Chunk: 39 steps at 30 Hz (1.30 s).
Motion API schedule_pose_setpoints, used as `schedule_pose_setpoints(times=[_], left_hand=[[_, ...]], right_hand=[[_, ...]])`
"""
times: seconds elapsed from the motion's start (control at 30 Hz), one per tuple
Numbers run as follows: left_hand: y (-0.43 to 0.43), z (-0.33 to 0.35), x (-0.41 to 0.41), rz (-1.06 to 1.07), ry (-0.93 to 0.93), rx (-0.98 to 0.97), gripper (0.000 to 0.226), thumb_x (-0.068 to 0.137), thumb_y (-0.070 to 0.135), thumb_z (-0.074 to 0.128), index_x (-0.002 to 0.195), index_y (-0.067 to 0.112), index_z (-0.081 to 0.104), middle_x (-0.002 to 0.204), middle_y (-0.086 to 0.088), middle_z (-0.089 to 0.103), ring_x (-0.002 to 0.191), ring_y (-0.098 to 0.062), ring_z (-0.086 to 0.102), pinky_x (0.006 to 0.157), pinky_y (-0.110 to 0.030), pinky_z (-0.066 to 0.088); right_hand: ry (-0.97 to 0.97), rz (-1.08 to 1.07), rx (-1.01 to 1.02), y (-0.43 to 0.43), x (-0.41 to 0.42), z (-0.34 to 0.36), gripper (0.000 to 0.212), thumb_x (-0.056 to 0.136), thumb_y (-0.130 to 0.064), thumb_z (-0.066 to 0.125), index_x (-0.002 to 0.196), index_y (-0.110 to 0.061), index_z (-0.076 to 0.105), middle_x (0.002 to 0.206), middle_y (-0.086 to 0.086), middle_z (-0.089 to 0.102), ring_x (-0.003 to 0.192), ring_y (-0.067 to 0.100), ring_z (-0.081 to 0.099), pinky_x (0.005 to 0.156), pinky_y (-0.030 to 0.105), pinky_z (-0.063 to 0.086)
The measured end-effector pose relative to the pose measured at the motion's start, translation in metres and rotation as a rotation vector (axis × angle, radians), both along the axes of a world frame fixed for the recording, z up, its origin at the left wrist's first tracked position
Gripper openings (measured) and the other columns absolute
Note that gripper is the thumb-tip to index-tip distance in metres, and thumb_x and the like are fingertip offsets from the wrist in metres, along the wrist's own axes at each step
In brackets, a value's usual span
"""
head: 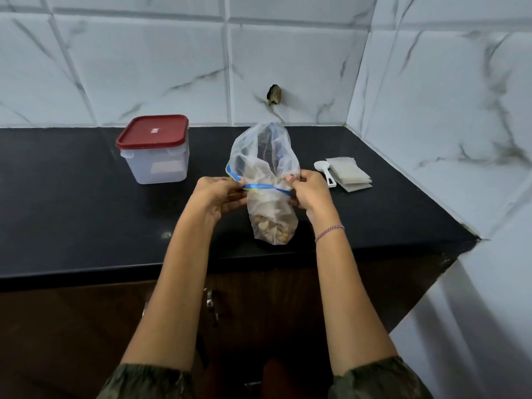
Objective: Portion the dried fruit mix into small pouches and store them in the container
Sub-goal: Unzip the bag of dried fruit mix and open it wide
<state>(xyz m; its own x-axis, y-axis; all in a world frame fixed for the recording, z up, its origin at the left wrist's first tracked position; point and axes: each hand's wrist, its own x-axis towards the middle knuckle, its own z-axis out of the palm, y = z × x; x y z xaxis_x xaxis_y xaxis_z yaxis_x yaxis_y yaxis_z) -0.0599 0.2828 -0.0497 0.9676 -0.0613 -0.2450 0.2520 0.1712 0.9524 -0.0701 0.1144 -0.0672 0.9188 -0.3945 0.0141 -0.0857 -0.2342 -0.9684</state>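
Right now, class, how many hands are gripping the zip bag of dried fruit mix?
2. The left hand pinches the zip bag at its blue seal's left end; the right hand pinches the right end.

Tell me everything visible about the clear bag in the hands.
The zip bag is clear, crinkled thin plastic with a blue zip strip at its mouth. It stands upright on the black counter near the front edge, its bottom holding the dried fruit mix, pale brown pieces. The left hand and right hand pinch the strip at either end, and the mouth looks pulled open, the far side rising higher.
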Motion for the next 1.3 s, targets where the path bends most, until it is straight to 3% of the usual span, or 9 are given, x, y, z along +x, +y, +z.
schedule_pose_setpoints(times=[0.3, 0.4, 0.5, 0.63, 0.77, 0.83, 0.93, 1.13, 1.3], left_hand=[[-0.008, -0.001, -0.004, 0.046, 0.254, -0.503, 0.022, 0.095, -0.005, 0.033, 0.086, -0.002, 0.053, 0.09, -0.018, 0.056, 0.074, -0.025, 0.059, 0.047, -0.029, 0.055], [-0.012, -0.003, -0.007, 0.082, 0.304, -0.648, 0.03, 0.08, -0.009, 0.027, 0.094, -0.007, 0.054, 0.105, -0.024, 0.059, 0.085, -0.034, 0.06, 0.068, -0.043, 0.057], [-0.016, -0.004, -0.012, 0.127, 0.285, -0.697, 0.043, 0.063, -0.007, 0.027, 0.095, -0.006, 0.055, 0.099, -0.022, 0.062, 0.091, -0.035, 0.06, 0.077, -0.048, 0.053], [-0.023, 0.001, -0.016, 0.222, 0.113, -0.16, 0.032, 0.083, 0.002, 0.036, 0.113, 0.005, 0.045, 0.108, -0.014, 0.056, 0.089, -0.028, 0.061, 0.059, -0.037, 0.055], [-0.023, 0.007, -0.016, 0.497, -0.615, 0.89, 0.049, 0.085, 0.014, 0.058, 0.129, 0.008, 0.037, 0.127, -0.016, 0.046, 0.112, -0.031, 0.05, 0.081, -0.036, 0.042], [-0.025, 0.021, -0.013, 0.323, -0.842, 1.177, 0.052, 0.085, 0.01, 0.057, 0.133, 0.018, 0.04, 0.126, -0.013, 0.047, 0.11, -0.029, 0.051, 0.075, -0.033, 0.039], [-0.029, 0.034, -0.002, -0.215, -0.686, 1.566, 0.061, 0.091, 0.011, 0.051, 0.143, 0.038, 0.034, 0.132, -0.012, 0.044, 0.115, -0.03, 0.052, 0.075, -0.036, 0.04], [-0.036, 0.024, 0.005, -0.198, -0.613, 1.654, 0.033, 0.092, 0.011, 0.053, 0.123, 0.019, 0.061, 0.118, -0.008, 0.059, 0.106, -0.027, 0.058, 0.072, -0.031, 0.041], [-0.022, 0.014, 0.003, -0.044, -0.615, 1.266, 0.018, 0.089, 0.007, 0.053, 0.097, 0.012, 0.068, 0.097, -0.012, 0.067, 0.091, -0.03, 0.065, 0.072, -0.036, 0.053]], right_hand=[[-0.005, -0.016, 0.952, -0.003, -0.009, 0.006, 0.029, 0.097, 0.006, 0.037, 0.08, -0.007, 0.057, 0.084, 0.011, 0.057, 0.078, 0.022, 0.057, 0.078, 0.04, 0.05], [-0.022, -0.027, 1.087, -0.002, -0.007, 0.009, 0.03, 0.099, 0.005, 0.032, 0.082, -0.006, 0.055, 0.088, 0.013, 0.056, 0.085, 0.026, 0.057, 0.089, 0.045, 0.047], [-0.027, -0.055, 1.126, 0.002, -0.004, 0.008, 0.031, 0.098, 0.007, 0.031, 0.081, -0.006, 0.053, 0.081, 0.014, 0.056, 0.071, 0.022, 0.056, 0.06, 0.029, 0.058], [-0.055, -0.109, 0.917, 0.007, 0.004, 0.009, 0.031, 0.089, 0.016, 0.031, 0.099, -0.001, 0.055, 0.08, 0.013, 0.056, 0.067, 0.02, 0.056, 0.048, 0.025, 0.052], [-0.081, -0.104, 0.53, 0.008, 0.0, 0.021, 0.023, 0.092, 0.005, 0.036, 0.101, -0.013, 0.045, 0.093, 0.008, 0.055, 0.072, 0.015, 0.053, 0.054, 0.024, 0.045], [-0.108, -0.101, 0.132, 0.008, -0.008, 0.028, 0.014, 0.093, -0.006, 0.042, 0.1, -0.017, 0.047, 0.1, 0.004, 0.056, 0.082, 0.016, 0.055, 0.06, 0.025, 0.042], [-0.139, -0.121, -0.522, 0.012, -0.023, 0.038, 0.017, 0.094, -0.022, 0.05, 0.11, -0.016, 0.049, 0.121, 0.008, 0.046, 0.103, 0.023, 0.051, 0.07, 0.028, 0.037], [-0.027, 0.013, -0.74, 0.024, -0.037, 0.041, 0.058, 0.084, -0.045, 0.064, 0.121, -0.009, 0.038, 0.116, 0.015, 0.058, 0.103, 0.034, 0.059, 0.072, 0.035, 0.042], [0.06, 0.041, -0.624, 0.026, -0.041, 0.029, 0.064, 0.082, -0.034, 0.07, 0.123, -0.005, 0.03, 0.119, 0.018, 0.056, 0.106, 0.035, 0.058, 0.08, 0.04, 0.048]])
